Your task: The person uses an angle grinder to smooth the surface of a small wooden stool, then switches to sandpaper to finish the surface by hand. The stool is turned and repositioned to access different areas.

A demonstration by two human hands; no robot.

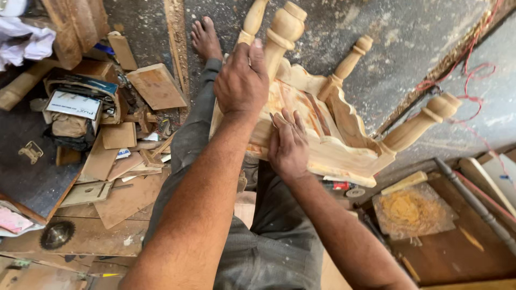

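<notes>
Wood offcuts (156,86), a saw blade (56,234), red cord (473,80) lie around.

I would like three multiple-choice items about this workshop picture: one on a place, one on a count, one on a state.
1. Where does the left hand rest?
A. on the pale unfinished wooden stool, near a turned leg
B. on the round saw blade
C. on the floor

2. How many turned legs of the stool show?
A. two
B. four
C. six

3. How does the stool lie?
A. upright on its legs
B. tipped over, legs pointing away from the person
C. broken in pieces

Answers: 1 A, the palm lies on the frame beside a leg. 2 B, four legs stick out. 3 B, the right hand presses its underside.
</notes>
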